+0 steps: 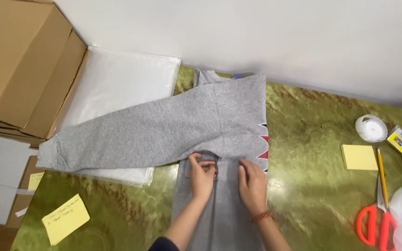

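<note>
Grey sweatshirt (219, 116) lies mid-frame on the bench (312, 135). The left hand (202, 175) pinches its fabric; the right hand (252, 183) presses flat, fingers together. Best smooth outward, keeping the fold straight.

bare green table (312, 135) right of sweatshirt (219, 116); cardboard box (19, 60), plastic bags (117, 79) crowding the left

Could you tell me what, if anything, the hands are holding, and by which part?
The left hand pinches a fold of the grey sweatshirt near the underarm; the right hand only presses flat on its body.
</note>
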